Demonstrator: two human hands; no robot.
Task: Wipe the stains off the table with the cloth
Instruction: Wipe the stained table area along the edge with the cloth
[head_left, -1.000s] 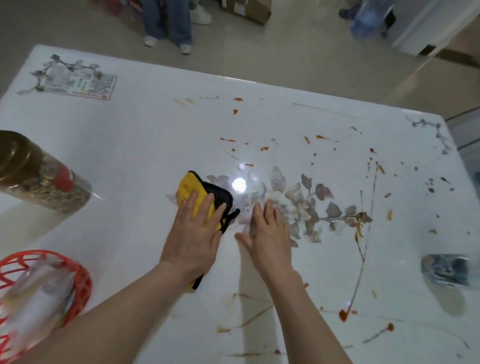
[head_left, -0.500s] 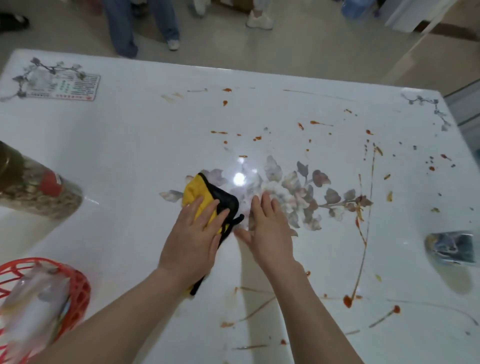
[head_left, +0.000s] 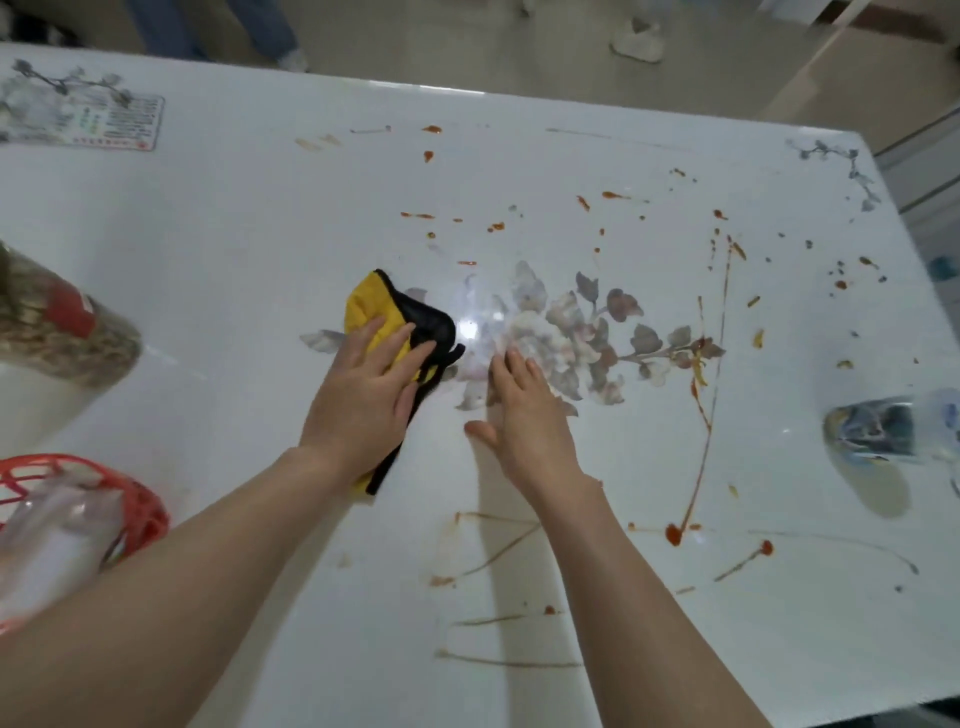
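A yellow cloth with black edging (head_left: 387, 317) lies on the white table (head_left: 218, 244) near its middle. My left hand (head_left: 363, 400) lies flat on the cloth, fingers spread, pressing it down. My right hand (head_left: 524, 415) rests flat on the bare table just right of the cloth, fingers together, on a printed flower pattern (head_left: 582, 338). Orange-red stains (head_left: 673, 532) are spattered across the far and right parts of the table, and brown smears (head_left: 498, 551) run across the near part between my forearms.
A jar lying on its side (head_left: 57, 327) is at the left edge. A red basket with plastic in it (head_left: 130, 514) sits at the near left. A clear cup (head_left: 893, 426) is at the right edge. A printed card (head_left: 88, 122) lies far left. People's legs stand beyond the table.
My view has shifted slightly. Both hands stay in nearly the same place, the left on the cloth, the right flat beside it.
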